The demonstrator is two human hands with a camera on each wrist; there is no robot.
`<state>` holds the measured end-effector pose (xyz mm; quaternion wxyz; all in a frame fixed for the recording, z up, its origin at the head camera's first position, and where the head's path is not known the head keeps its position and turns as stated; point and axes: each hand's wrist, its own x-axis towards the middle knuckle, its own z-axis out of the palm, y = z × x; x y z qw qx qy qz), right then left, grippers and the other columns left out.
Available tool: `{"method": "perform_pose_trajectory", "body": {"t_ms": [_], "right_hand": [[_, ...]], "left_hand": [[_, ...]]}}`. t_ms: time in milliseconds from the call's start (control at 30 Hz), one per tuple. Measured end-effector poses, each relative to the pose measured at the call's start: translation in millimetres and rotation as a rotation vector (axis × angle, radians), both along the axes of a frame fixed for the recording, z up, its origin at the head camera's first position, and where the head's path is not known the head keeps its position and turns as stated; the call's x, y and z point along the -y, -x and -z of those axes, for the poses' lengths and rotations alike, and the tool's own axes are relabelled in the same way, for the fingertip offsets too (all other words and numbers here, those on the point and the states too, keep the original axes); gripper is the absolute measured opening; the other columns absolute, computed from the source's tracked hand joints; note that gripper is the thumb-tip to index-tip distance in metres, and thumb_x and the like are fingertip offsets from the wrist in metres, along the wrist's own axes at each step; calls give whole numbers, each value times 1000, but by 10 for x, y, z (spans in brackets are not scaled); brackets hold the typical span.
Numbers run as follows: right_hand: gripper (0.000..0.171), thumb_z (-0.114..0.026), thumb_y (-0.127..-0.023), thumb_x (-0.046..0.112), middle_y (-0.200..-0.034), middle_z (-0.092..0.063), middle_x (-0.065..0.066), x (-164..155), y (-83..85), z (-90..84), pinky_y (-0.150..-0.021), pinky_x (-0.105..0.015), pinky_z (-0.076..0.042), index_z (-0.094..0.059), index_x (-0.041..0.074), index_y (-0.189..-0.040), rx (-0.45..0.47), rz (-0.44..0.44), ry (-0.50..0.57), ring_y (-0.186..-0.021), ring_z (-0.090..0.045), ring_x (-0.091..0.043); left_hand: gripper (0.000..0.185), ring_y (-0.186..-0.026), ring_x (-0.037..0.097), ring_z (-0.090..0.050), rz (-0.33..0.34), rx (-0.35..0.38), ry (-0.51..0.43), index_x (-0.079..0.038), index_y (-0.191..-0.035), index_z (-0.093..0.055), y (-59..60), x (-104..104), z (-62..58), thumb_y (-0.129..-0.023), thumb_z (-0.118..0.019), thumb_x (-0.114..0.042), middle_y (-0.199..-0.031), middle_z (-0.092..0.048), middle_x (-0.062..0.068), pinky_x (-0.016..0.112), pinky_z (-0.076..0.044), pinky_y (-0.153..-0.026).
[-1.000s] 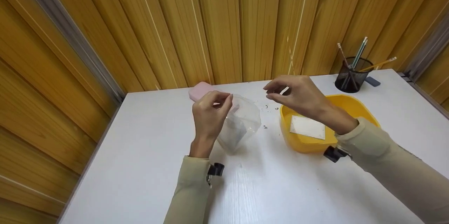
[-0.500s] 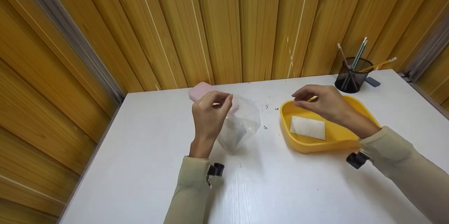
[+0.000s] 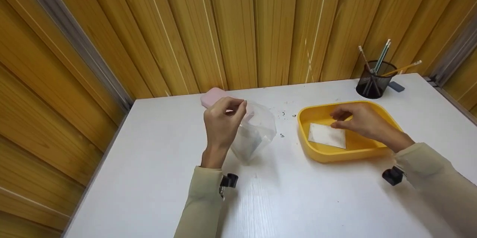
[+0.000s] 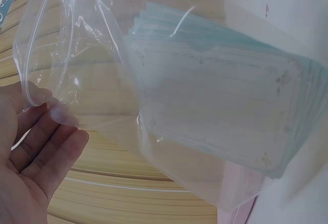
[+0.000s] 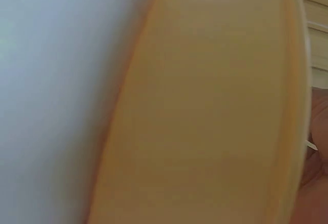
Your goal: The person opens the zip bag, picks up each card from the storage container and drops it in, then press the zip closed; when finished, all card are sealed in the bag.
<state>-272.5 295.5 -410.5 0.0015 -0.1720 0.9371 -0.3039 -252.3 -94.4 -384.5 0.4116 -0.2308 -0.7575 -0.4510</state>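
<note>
A white table (image 3: 298, 200) meets ribbed wooden walls (image 3: 238, 25). The left hand (image 3: 223, 122) pinches a clear bag (image 3: 261, 130); the right hand (image 3: 357, 119), fingers curled, hovers in the yellow tray (image 3: 320, 154).

Your right wrist camera sits very close to the yellow tray (image 5: 205, 111), which blurs across the middle of the view. The pale tabletop (image 5: 51, 80) fills the nine o'clock side, and a sliver of skin shows at four o'clock.

Blurred tray, hidden fingertips

The right wrist view shows the yellow tray (image 5: 205, 106) only as a blur; the right hand (image 3: 357, 120) hides its fingertips, so its grip on the white card (image 3: 327, 135) cannot be told.
</note>
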Motion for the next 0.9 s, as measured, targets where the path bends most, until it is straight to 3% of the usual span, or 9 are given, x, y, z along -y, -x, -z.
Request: {"method": "perform_pose_trajectory", "body": {"t_ms": [100,300,433,533,700,900], "right_hand": [[40,-87,-90,19,-105,-74,-11,-72,28,65,-81,-19,-51,-73,-5,-119,25,-8,-42,-97,-66,-27],[58,-92,-85,28,-109,-71,-15,-172,55,162,-91,-44,-55,-68,-9,-123,168,13,-94,-98,-61,-30],[58,-92,-85,29,-109,-69,-16,-200,57,190,-94,-53,-53,-68,-10,-120,203,22,-123,-98,-58,-33],[52,-93,-84,29,-104,-68,-14,-213,60,192,-91,-51,-52,-69,-8,-114,203,24,-129,-95,-56,-32],[45,-93,-84,27,-98,-66,-10,-222,61,194,-81,-38,-52,-68,-3,-105,215,36,-116,-90,-55,-29],[35,-89,-89,24,-91,-61,-7,-247,32,167,-69,-29,-43,-63,3,-98,212,62,-71,-87,-52,-26]], "left_hand": [[5,-73,18,-74,0,-12,-4,-1,-87,-78,8,-3,5,-90,-80,2,-83,-76,7,26,-63,-67],[6,-72,18,-74,3,-13,-6,-1,-87,-78,13,0,15,-89,-81,3,-83,-76,7,26,-63,-67],[4,-74,18,-74,8,-5,-6,-1,-88,-78,9,8,7,-91,-80,0,-84,-76,8,26,-63,-69],[4,-74,19,-74,12,-1,-8,0,-89,-78,6,14,3,-92,-79,-2,-85,-76,8,26,-63,-69],[3,-74,18,-74,7,2,-8,-1,-89,-78,3,9,9,-91,-80,0,-85,-76,8,27,-63,-69],[4,-75,18,-74,-3,13,-3,-2,-90,-78,-6,-4,11,-90,-81,1,-86,-76,7,25,-63,-69]]}}
